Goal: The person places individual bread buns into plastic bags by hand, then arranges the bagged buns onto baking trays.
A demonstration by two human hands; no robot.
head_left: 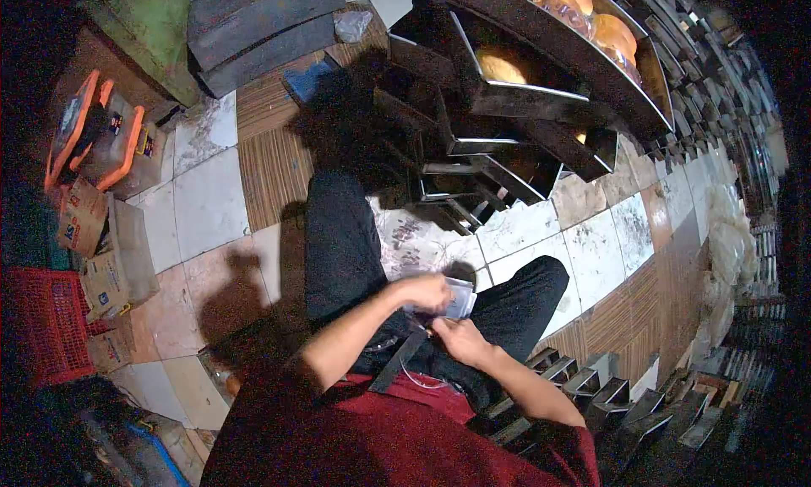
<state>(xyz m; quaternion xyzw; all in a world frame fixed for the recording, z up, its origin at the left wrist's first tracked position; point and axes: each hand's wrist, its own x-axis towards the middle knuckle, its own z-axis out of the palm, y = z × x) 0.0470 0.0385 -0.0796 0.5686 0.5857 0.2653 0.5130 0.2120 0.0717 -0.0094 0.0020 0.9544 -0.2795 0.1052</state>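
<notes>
My left hand is closed over the upper left part of a small clear plastic packet in my lap. My right hand is closed at the packet's lower edge, just below the left one. Its fingers pinch something small and orange-yellow that I cannot make out. A dark strap and a thin white cord lie over my lap beneath the hands. What is inside the packet is too blurred to tell.
Stacked dark metal trays rise in front, the top one holding bread buns. More trays stand at the right. Orange-rimmed plastic boxes, cardboard boxes and a red crate are at the left.
</notes>
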